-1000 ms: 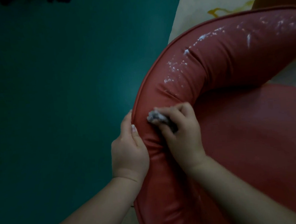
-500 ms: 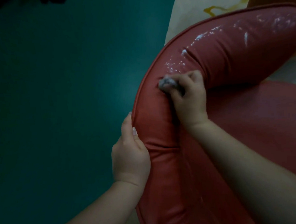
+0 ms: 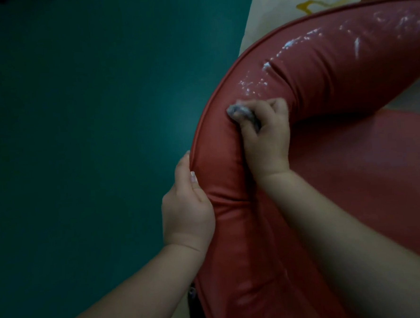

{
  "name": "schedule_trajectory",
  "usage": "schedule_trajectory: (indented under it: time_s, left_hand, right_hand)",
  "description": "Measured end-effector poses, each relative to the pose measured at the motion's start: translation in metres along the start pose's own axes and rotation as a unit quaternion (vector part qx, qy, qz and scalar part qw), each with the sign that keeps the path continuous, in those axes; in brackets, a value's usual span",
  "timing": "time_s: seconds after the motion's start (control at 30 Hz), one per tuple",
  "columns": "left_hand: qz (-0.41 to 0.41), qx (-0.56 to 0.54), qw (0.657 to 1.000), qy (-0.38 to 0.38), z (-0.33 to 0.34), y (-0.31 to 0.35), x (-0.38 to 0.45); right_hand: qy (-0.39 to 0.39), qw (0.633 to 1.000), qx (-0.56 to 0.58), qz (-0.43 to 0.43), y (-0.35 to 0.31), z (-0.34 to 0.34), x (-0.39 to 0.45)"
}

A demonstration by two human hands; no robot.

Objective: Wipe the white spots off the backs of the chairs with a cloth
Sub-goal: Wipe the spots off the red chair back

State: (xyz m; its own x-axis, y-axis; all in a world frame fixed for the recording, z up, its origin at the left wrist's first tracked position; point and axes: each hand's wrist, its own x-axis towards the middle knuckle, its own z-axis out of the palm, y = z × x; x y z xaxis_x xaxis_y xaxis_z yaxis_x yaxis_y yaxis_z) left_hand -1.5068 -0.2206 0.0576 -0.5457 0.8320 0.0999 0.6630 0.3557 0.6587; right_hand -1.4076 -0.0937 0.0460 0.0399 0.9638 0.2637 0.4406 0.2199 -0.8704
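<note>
Bracing the chair back (image 3: 219, 173) with our left hand (image 3: 186, 209) curled over its edge, we steady it. Our right hand (image 3: 264, 136) clenches the cloth (image 3: 240, 111), pressing it just below the white spots (image 3: 253, 85) to scrub them.

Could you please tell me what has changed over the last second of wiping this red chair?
The right hand, gripping the cloth, slid up the chair back to just below the white spots. The left hand stayed holding the back's outer edge; the spots further along remain.
</note>
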Motion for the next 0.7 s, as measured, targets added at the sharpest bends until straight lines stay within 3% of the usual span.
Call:
schedule_trajectory:
  time_s: [0.13, 0.37, 0.5, 0.7]
  left_hand:
    - [-0.016, -0.012, 1.000, -0.008, -0.002, -0.001, 0.003]
    - [-0.052, -0.101, 0.990, -0.078, -0.002, 0.003, 0.000]
    - [-0.039, -0.108, 0.975, -0.189, -0.014, 0.007, 0.007]
    - [0.032, -0.018, 0.916, -0.400, -0.042, -0.005, 0.066]
  right_hand:
    - [-0.055, 0.997, 0.028, 0.039, -0.003, -0.019, -0.059]
    - [-0.083, 0.984, -0.017, 0.159, -0.015, -0.032, -0.055]
    - [-0.022, 0.970, -0.045, 0.237, -0.030, -0.028, -0.062]
    - [0.046, 0.955, -0.057, 0.288, -0.053, -0.020, -0.063]
